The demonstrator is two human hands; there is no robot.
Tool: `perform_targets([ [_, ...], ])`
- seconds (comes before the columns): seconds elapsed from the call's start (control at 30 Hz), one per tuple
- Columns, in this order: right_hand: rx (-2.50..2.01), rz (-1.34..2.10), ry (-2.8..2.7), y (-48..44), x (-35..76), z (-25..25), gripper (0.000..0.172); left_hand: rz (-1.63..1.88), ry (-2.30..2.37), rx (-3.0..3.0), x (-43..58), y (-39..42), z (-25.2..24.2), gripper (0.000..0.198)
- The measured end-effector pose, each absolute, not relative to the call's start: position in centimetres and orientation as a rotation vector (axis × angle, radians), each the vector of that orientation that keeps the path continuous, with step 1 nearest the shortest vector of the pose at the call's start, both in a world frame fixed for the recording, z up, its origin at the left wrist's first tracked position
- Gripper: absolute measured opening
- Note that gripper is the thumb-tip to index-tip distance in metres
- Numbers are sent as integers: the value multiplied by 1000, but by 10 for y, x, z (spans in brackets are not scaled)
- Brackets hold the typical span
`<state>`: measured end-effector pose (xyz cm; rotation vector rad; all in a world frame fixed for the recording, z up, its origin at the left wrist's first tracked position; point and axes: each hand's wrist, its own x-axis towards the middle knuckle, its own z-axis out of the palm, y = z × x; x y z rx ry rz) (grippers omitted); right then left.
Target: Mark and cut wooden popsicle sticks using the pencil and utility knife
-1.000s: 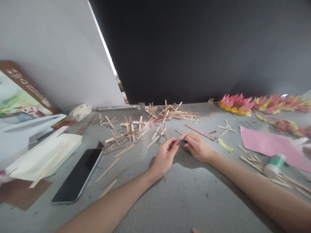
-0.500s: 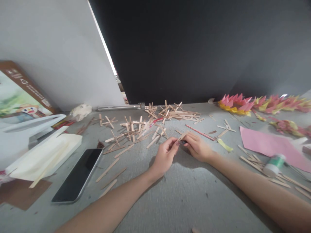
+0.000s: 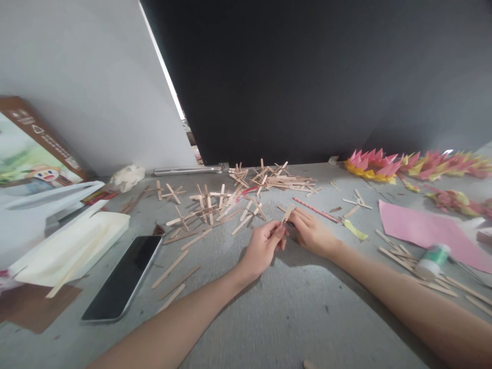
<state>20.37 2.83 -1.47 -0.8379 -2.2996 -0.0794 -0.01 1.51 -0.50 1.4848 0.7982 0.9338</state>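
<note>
Hands barely shift: left hand (image 3: 264, 247) and right hand (image 3: 313, 233) meet fingertip to fingertip, a scatter of loose sticks (image 3: 215, 205) just beyond them. Both sets of fingers pinch one wooden stick (image 3: 287, 212), its tip now tilted higher above the fingertips.

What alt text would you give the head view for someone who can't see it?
The left hand and right hand pinch one wooden craft stick between them above a grey table. Loose and crossed sticks litter the table beyond; a smartphone lies left, pink paper and a glue bottle right.
</note>
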Motion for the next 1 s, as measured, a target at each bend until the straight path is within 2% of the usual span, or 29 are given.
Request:
perform_targets([
  [0.27, -875, -112, -2321, 29, 205, -14, 37, 926, 768, 1481, 0, 15, -5, 49],
  [0.63, -837, -207, -2345, 31, 203, -14, 26, 819, 756, 1574, -2, 19, -12, 48],
  [0.9, -908, -130, -2333, 32, 205, -16, 38, 901, 751, 1494, -1, 15, -7, 47],
  [1.0, -903, -154, -2331, 31, 204, -15, 36, 871, 759, 1508, -1, 16, -9, 48],
])
